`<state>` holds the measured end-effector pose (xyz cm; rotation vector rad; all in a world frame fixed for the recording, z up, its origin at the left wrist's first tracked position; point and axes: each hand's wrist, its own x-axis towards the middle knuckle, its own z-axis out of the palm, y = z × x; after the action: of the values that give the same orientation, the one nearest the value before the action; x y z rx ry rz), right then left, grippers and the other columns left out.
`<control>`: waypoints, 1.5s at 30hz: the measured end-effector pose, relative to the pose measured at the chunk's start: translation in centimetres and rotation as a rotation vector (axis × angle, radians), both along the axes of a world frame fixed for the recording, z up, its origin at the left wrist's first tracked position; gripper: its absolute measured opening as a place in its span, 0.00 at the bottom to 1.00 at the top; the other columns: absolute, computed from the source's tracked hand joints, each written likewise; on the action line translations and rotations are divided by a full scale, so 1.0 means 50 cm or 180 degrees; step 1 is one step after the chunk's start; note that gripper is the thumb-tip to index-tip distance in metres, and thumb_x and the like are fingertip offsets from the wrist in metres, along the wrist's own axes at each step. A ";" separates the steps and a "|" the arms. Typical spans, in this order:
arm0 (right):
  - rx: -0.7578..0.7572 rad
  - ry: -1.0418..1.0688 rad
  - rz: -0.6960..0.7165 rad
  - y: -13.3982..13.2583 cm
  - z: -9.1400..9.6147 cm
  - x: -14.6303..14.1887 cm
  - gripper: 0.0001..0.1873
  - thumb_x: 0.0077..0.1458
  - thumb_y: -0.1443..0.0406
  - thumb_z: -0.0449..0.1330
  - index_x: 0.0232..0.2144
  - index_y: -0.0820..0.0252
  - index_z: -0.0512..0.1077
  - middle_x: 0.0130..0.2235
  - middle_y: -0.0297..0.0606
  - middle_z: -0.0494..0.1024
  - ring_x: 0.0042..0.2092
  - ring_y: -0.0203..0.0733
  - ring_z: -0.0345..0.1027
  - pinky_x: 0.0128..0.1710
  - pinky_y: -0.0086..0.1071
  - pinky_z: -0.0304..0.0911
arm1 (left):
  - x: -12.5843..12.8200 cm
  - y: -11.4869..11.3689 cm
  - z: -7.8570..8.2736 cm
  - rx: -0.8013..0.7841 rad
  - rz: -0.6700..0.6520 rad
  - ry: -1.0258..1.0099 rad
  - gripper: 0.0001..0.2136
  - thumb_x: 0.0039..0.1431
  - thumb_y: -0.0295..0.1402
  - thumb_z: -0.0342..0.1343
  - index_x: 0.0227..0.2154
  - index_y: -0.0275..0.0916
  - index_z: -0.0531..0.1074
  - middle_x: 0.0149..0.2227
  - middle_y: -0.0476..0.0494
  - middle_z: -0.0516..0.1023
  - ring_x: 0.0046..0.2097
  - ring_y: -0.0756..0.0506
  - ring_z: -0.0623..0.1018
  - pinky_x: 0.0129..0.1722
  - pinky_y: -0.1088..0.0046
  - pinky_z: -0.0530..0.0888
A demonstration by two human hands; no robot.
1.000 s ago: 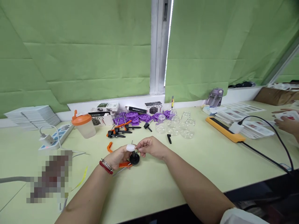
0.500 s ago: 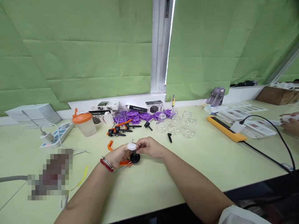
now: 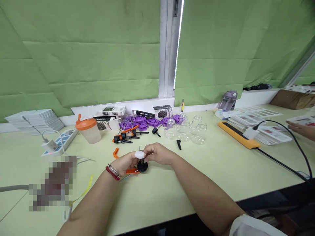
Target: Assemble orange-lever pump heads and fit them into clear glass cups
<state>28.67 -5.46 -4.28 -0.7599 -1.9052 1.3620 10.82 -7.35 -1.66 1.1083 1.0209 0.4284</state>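
My left hand (image 3: pixel 124 163) is closed around a small assembly: a black round-based part (image 3: pixel 142 166) with an orange piece (image 3: pixel 131 171) and a thin metal rod under it. A white cover sits on that hand's fingertip (image 3: pixel 139 154). My right hand (image 3: pixel 157 153) pinches the top of the black part, fingers pressed together. Both hands meet just above the pale green table (image 3: pixel 209 170). Beside the left hand lies an orange hook-shaped piece (image 3: pixel 115 152).
Behind the hands lie purple plastic parts (image 3: pixel 145 122), black and orange clamps (image 3: pixel 126 136), several clear glass jars (image 3: pixel 187 131), small boxes and an orange-lidded cup (image 3: pixel 88 130). A power strip (image 3: pixel 59 141) lies left, an orange bar (image 3: pixel 237 135) with a black cable right. Another person's hand (image 3: pixel 299 128) works over cards far right.
My hands stay together on the black part, barely shifting. The other person's hand at far right has drawn back toward the edge.
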 end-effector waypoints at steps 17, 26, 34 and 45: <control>-0.0249 0.0278 0.0002 -0.001 -0.022 -0.004 0.11 0.38 0.65 0.68 0.27 0.62 0.73 0.30 0.34 0.76 0.33 0.37 0.69 0.37 0.31 0.65 | -0.003 0.005 -0.007 -0.0058 -0.0016 -0.0138 0.18 0.37 0.45 0.61 0.26 0.40 0.64 0.24 0.50 0.67 0.27 0.47 0.69 0.22 0.74 0.64; -0.0253 0.0422 -0.0082 -0.006 -0.026 -0.008 0.11 0.38 0.65 0.68 0.27 0.62 0.73 0.28 0.32 0.74 0.31 0.36 0.68 0.36 0.32 0.64 | 0.001 -0.001 0.002 -0.0017 0.0003 -0.0089 0.17 0.36 0.45 0.60 0.24 0.39 0.63 0.22 0.50 0.67 0.26 0.48 0.68 0.20 0.75 0.63; 0.0076 0.0268 -0.0237 -0.010 -0.015 -0.008 0.08 0.38 0.65 0.68 0.23 0.62 0.74 0.28 0.33 0.73 0.32 0.36 0.67 0.36 0.30 0.64 | 0.000 -0.001 -0.001 0.0014 0.0090 -0.0063 0.16 0.37 0.44 0.59 0.27 0.39 0.66 0.22 0.50 0.67 0.26 0.47 0.67 0.20 0.74 0.64; -0.0161 0.0398 -0.0246 -0.001 -0.036 -0.010 0.14 0.32 0.63 0.71 0.22 0.62 0.72 0.25 0.31 0.72 0.29 0.35 0.66 0.32 0.29 0.63 | -0.005 0.004 -0.005 0.0003 -0.0025 -0.0083 0.17 0.38 0.44 0.58 0.29 0.39 0.67 0.25 0.48 0.70 0.27 0.46 0.68 0.22 0.73 0.65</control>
<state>28.18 -5.50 -6.07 -0.7473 -1.7332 1.3813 10.58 -7.13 -1.89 1.1046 0.9933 0.4358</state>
